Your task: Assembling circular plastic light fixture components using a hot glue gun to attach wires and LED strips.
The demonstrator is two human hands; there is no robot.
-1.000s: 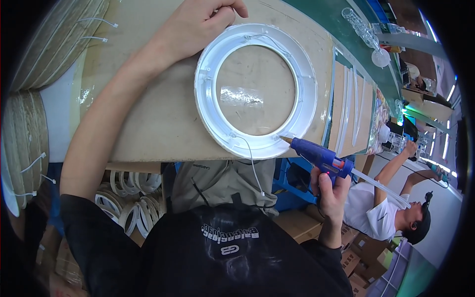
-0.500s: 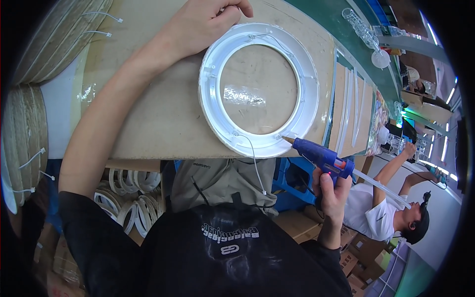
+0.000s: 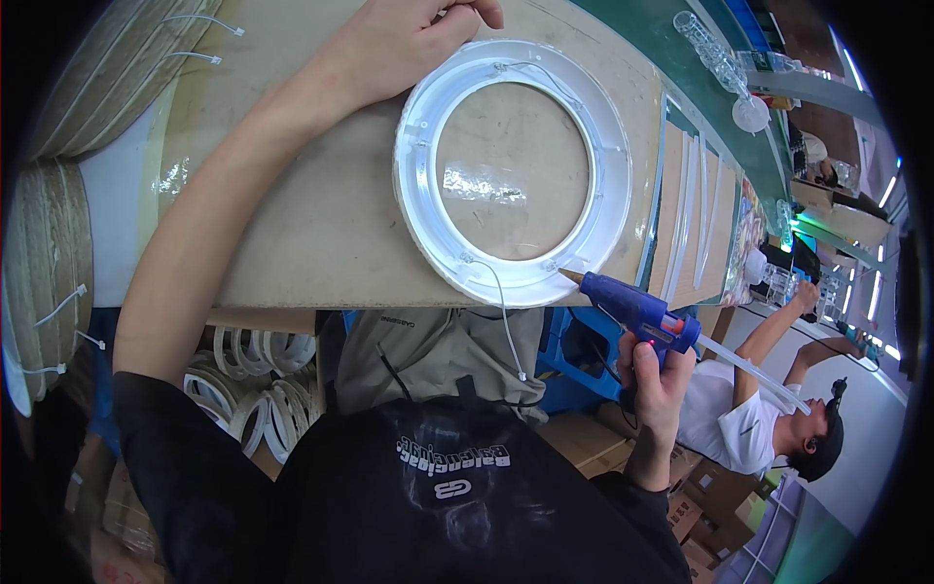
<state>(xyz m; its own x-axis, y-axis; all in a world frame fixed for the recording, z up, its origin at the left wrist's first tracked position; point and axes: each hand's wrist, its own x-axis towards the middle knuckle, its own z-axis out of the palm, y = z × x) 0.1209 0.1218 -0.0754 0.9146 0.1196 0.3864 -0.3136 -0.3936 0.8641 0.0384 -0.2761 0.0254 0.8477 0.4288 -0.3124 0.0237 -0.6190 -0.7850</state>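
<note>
A white ring-shaped frame (image 3: pixel 416 185) lies on the brown work surface (image 3: pixel 321 229), its inner channel facing up. Thin wires and clear blobs sit in the channel; one grey wire (image 3: pixel 508 326) hangs over the near edge, ending in a small white plug. My right hand (image 3: pixel 660 384) is wrapped round a blue hot glue gun (image 3: pixel 637 310). The gun's nozzle points at the ring's near right part, by a clear blob. A long glue stick (image 3: pixel 744 362) protrudes from its back. My left hand (image 3: pixel 428 44) is curled beside the ring's far left rim; its fingertips are partly hidden.
Stacked pale rings (image 3: pixel 58 243) with plugged wires stand at the left. More white rings (image 3: pixel 258 419) lie beneath the table. Clear strips (image 3: pixel 681 214) lie at the right, with a clear bottle-like piece (image 3: pixel 715 58) beyond. A blue stool (image 3: pixel 574 355) and a co-worker in white (image 3: pixel 725 409) are near.
The ring has shifted very slightly away and to the right. The glue gun has moved slightly right with my right hand. My left hand stays curled by the rim.
</note>
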